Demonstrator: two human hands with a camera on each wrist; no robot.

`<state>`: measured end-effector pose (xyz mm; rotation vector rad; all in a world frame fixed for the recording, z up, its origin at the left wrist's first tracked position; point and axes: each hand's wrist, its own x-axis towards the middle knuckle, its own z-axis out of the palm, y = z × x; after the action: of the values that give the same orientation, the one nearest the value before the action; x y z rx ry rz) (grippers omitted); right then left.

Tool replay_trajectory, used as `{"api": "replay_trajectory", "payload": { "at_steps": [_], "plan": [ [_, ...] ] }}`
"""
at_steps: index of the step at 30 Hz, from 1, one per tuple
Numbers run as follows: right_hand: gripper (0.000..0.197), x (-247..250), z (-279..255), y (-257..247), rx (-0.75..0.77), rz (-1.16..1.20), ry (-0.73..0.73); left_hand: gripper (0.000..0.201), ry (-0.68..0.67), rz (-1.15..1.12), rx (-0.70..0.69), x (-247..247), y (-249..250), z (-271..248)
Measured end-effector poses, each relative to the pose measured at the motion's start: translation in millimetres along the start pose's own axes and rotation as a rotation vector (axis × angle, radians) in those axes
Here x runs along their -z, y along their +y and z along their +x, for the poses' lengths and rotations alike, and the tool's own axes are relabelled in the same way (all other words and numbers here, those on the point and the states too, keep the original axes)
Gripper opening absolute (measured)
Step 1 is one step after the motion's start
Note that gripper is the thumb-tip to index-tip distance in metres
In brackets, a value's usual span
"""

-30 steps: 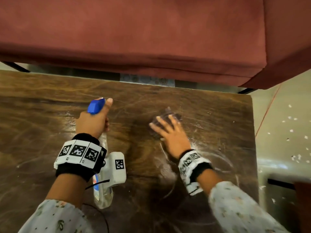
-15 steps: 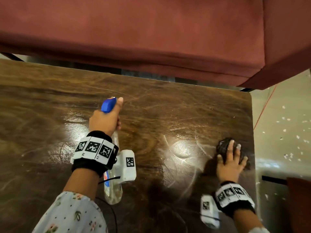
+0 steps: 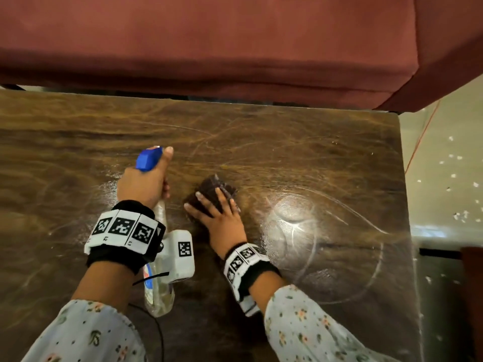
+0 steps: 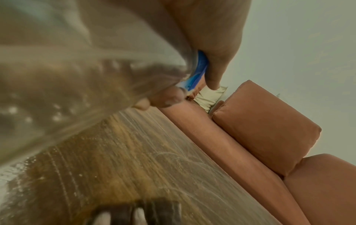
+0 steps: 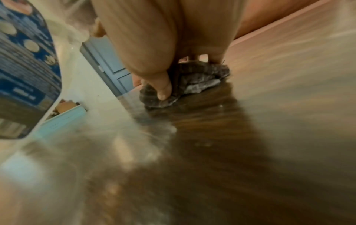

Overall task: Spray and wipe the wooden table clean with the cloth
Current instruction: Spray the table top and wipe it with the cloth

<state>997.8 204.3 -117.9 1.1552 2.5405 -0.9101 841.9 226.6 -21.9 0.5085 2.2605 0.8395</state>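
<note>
Head view: a red sofa (image 3: 209, 40) fills the far side, and hard against it the wooden worktop (image 3: 78, 131) gleams with pale wet streaks. On the worktop, near its middle, the left hand (image 3: 142, 182) has its fingers wrapped round a spray bottle (image 3: 159, 291), thumb up beside the blue nozzle, bottle lying low toward the person. Just right of the bottle, the right hand (image 3: 224, 220) presses flat, fingers spread and fairly straight, on a dark bunched cloth (image 3: 213, 188) that sits on the wood.
</note>
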Motion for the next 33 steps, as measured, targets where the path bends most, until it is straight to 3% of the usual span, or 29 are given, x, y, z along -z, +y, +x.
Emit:
{"api": "replay_trajectory", "payload": {
  "at_steps": [4,7,10,13,16,19,22,26,30,33],
  "plan": [
    [0.081,11.3,-46.8,81.5,-0.004,-0.045,0.162,0.056,-0.036,0.033,-0.01,-9.6,6.7,-6.8],
    [0.079,32.0,-77.5,175.9,-0.184,-0.156,0.244,0.056,-0.046,0.037,-0.037,-19.2,10.4,-11.2],
    [0.067,54.7,-121.5,242.2,-0.497,-0.001,0.389,0.057,-0.07,0.006,-0.024,-26.9,13.4,-14.0],
    [0.06,41.1,-163.5,247.2,-0.731,0.011,0.447,0.057,-0.083,0.025,-0.044,-30.0,14.3,-16.2],
    [0.066,25.9,-186.5,205.3,-0.98,0.068,0.356,0.057,-0.079,0.016,-0.048,-23.8,9.7,-13.8],
    [0.079,27.4,-166.3,152.3,-1.174,0.226,0.306,0.057,-0.069,-0.026,-0.008,-8.5,1.7,-4.7],
    [0.087,33.4,-114.4,117.6,-1.156,0.281,0.38,0.056,-0.057,-0.051,0.012,5.8,-2.1,2.4],
    [0.087,61.1,-18.9,84.2,-0.955,0.231,0.368,0.053,0.02,-0.059,0.032,21.2,-7.3,12.1],
    [0.08,87.8,69.3,37.6,-0.657,0.182,0.23,0.05,0.05,-0.065,0.058,36.8,-16.5,20.8],
    [0.074,89.5,106.4,-3.4,-0.38,0.129,0.108,0.048,0.072,-0.091,0.073,46.2,-25.0,25.7]
  ]
}}
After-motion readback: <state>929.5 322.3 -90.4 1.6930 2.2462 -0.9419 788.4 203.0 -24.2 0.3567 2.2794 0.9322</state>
